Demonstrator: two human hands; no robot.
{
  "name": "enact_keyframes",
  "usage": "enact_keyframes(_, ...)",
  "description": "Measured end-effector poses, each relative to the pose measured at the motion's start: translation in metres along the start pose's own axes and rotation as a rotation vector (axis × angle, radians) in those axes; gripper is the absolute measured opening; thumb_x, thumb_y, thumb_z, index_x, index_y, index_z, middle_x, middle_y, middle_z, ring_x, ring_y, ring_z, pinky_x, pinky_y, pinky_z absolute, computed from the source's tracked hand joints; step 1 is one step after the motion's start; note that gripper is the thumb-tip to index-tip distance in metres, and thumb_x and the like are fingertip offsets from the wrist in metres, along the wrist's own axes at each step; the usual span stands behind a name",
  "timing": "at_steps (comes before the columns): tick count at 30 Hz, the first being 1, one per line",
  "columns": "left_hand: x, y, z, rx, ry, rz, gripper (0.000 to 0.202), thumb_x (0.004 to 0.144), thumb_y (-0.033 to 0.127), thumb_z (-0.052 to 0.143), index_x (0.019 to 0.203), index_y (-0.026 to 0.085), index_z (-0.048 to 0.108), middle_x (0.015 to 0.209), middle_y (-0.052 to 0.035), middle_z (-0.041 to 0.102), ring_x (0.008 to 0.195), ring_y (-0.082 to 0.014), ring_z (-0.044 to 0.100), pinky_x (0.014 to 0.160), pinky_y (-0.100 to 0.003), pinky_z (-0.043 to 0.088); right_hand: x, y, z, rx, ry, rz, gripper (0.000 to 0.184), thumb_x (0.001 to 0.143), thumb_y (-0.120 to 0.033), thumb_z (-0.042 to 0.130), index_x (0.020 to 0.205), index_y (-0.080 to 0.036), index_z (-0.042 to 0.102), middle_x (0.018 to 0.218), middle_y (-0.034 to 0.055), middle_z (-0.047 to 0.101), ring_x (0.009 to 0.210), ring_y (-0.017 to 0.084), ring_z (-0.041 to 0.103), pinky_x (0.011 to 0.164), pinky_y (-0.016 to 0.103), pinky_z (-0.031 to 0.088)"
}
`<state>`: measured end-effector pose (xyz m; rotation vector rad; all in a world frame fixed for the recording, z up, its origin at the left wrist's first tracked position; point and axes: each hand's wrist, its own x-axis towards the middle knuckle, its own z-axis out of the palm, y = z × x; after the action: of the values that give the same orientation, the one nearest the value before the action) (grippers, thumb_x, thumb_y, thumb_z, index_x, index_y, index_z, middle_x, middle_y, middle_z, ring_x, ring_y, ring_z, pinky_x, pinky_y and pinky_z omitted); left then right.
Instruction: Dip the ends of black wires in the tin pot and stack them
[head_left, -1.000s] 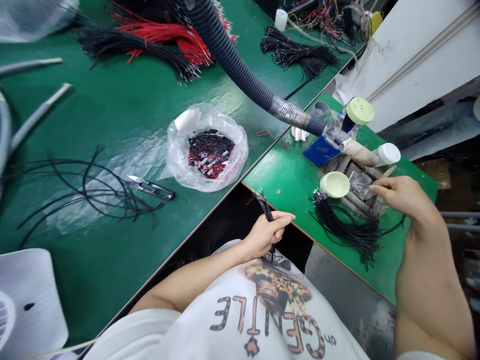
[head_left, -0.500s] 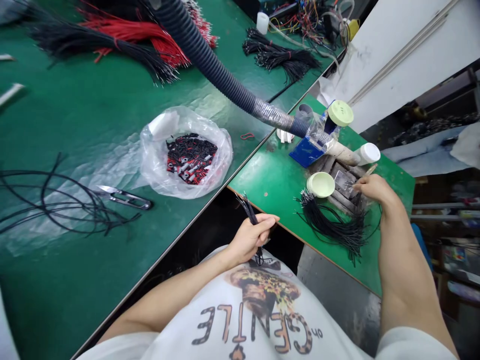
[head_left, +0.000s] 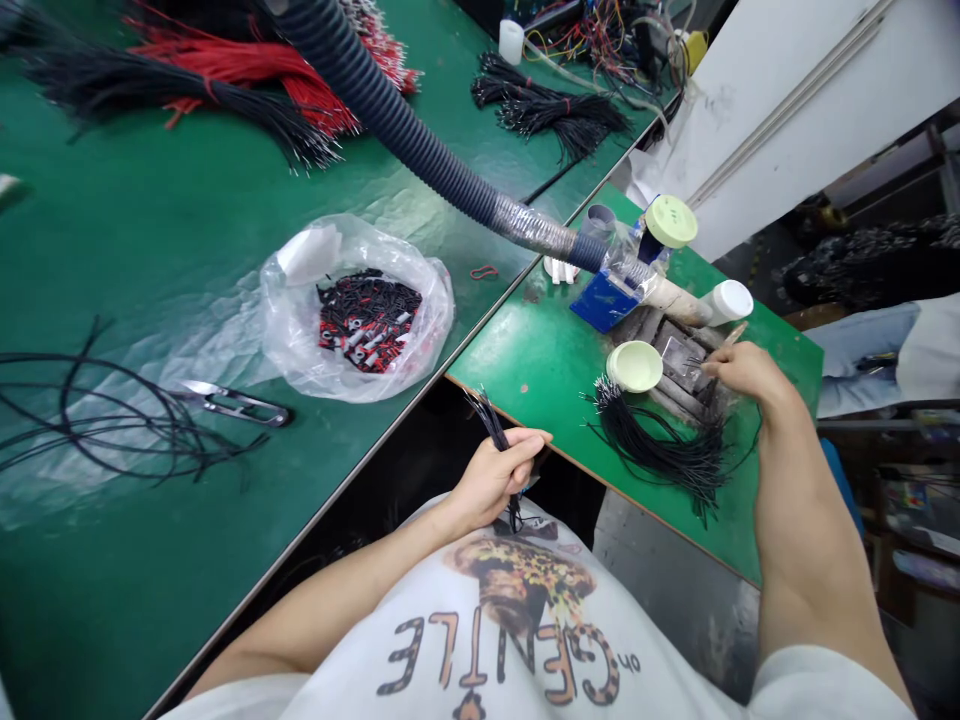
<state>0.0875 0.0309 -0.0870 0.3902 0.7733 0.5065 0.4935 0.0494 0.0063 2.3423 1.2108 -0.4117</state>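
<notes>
My left hand (head_left: pixel 504 470) is closed round a small bunch of black wires (head_left: pixel 487 418), their stripped ends pointing up and away from me. Over the small green table, my right hand (head_left: pixel 742 370) pinches a few short wires (head_left: pixel 697 362) by their black length. Their tips reach over the flat, shiny metal surface of a solder pot (head_left: pixel 679 360). A bundle of black wires (head_left: pixel 667 450) with silvery ends lies just in front of the pot. Beside it stands a pale green cup (head_left: pixel 634 367), and a white-lidded jar (head_left: pixel 731 303) is behind my right hand.
A ribbed hose (head_left: pixel 420 140) crosses overhead to the pot. On the large green table (head_left: pixel 172 560) lie a plastic bag (head_left: pixel 285 345) of terminals, thread snips (head_left: pixel 236 402), loose black cable (head_left: pixel 97 420), and red wires (head_left: pixel 247 55). Someone in jeans (head_left: pixel 862 345) is at the right.
The view has shifted slightly, so the tables' contents sit a little further left. Both hands keep their hold, and the right hand stays at the pot with its wires.
</notes>
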Motion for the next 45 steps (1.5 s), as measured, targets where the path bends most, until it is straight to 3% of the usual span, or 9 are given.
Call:
enact_keyframes(6,-0.004,0.0,0.003,0.045,0.012,-0.036,0.039,0.069,0.04,0.086,0.091,0.011,0.073,0.039,0.0111,0.036,0.036,-0.0014,0.022,0.041,-0.018,0.013,-0.075,0.001,-0.017,-0.133,0.307,0.088,0.034,0.091,-0.033,0.05,0.096,-0.016,0.079,0.1,0.017,0.075,0.093,0.029,0.067,0.071,0.032,0.043)
enact_keyframes(10,-0.007,-0.002,0.001,0.058,0.032,-0.042,0.032,0.073,0.036,0.085,0.091,0.013,0.071,0.042,0.0116,0.035,0.038,-0.0013,0.022,0.04,-0.016,0.016,-0.127,-0.03,-0.002,0.031,0.446,-0.165,0.036,0.098,-0.027,0.042,0.093,-0.012,0.074,0.095,0.0173,0.074,0.088,0.024,0.065,0.068,0.029,0.037)
enact_keyframes(14,-0.007,-0.001,0.003,0.119,0.022,-0.085,0.03,0.073,0.032,0.085,0.093,0.014,0.071,0.044,0.0114,0.035,0.038,-0.0016,0.024,0.039,-0.014,0.019,-0.135,-0.068,0.036,0.114,0.428,-0.292,0.036,0.104,-0.037,0.042,0.099,-0.019,0.072,0.1,0.0076,0.073,0.091,0.018,0.061,0.071,0.027,0.036)
enact_keyframes(19,-0.018,-0.002,0.013,0.185,0.032,-0.105,0.033,0.069,0.033,0.088,0.091,0.014,0.071,0.043,0.011,0.036,0.037,-0.0011,0.025,0.038,-0.014,0.021,-0.128,-0.102,0.08,0.203,0.524,-0.468,0.038,0.105,-0.037,0.041,0.094,-0.016,0.07,0.096,0.0104,0.068,0.093,0.022,0.054,0.08,0.034,0.033)
enact_keyframes(26,-0.02,-0.002,0.017,0.273,-0.04,-0.121,0.033,0.069,0.034,0.087,0.09,0.014,0.072,0.043,0.0107,0.037,0.038,-0.0016,0.024,0.04,-0.016,0.017,-0.161,-0.111,0.078,0.344,0.684,-0.46,0.034,0.102,-0.042,0.049,0.104,-0.016,0.071,0.105,0.0107,0.067,0.1,0.024,0.05,0.085,0.038,0.032)
enact_keyframes(29,-0.026,-0.006,0.023,0.334,-0.109,-0.122,0.033,0.068,0.036,0.087,0.084,0.013,0.07,0.041,0.0118,0.032,0.038,-0.0019,0.021,0.042,-0.018,0.014,-0.192,-0.129,0.074,0.656,0.593,-0.597,0.032,0.101,-0.04,0.052,0.093,-0.019,0.075,0.093,0.0068,0.069,0.089,0.02,0.053,0.083,0.036,0.036)
enact_keyframes(32,-0.03,-0.013,0.031,0.407,-0.231,-0.134,0.043,0.063,0.039,0.085,0.054,0.016,0.05,0.041,0.0102,0.029,0.039,-0.002,0.02,0.043,-0.022,0.012,-0.209,-0.15,0.081,1.014,0.34,-0.724,0.023,0.093,-0.036,0.064,0.082,-0.02,0.076,0.086,0.0053,0.071,0.084,0.019,0.058,0.082,0.036,0.043)
enact_keyframes(38,-0.012,-0.013,0.032,0.482,-0.308,-0.088,0.036,0.067,0.035,0.078,0.055,0.018,0.048,0.043,0.007,0.039,0.04,-0.0045,0.029,0.044,-0.025,0.016,-0.19,-0.171,0.102,1.403,0.188,-0.638,0.009,0.083,-0.03,0.071,0.08,-0.025,0.077,0.085,0.0082,0.07,0.08,0.025,0.063,0.073,0.046,0.051)
enact_keyframes(45,-0.015,-0.011,0.034,0.583,-0.425,-0.059,0.042,0.074,0.04,0.073,0.048,0.018,0.05,0.043,0.0032,0.042,0.043,-0.007,0.034,0.048,-0.027,0.022,-0.189,-0.169,0.101,1.54,0.042,-0.505,0.024,0.078,-0.039,0.074,0.063,-0.02,0.069,0.072,0.0034,0.062,0.068,0.017,0.056,0.065,0.033,0.047)
